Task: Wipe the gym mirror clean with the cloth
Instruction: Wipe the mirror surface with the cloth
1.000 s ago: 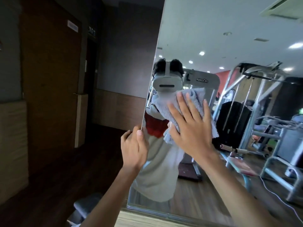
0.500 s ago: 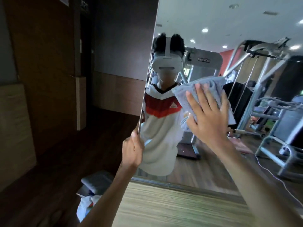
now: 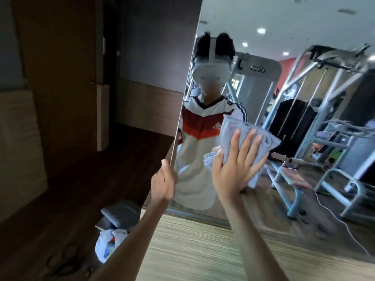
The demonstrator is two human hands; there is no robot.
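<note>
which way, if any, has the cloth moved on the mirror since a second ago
Yes: the cloth has slid down the mirror toward its bottom edge.

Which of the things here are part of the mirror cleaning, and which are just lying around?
In use: mirror; grey cloth, pressed to it by the right hand; left hand, gripping the mirror's edge.
Lying about: plastic bag and grey cushion, low down beside the mirror.

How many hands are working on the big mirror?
2. The left hand grips the mirror at its left edge; the right hand presses the cloth flat against the glass. None seems hidden.
</note>
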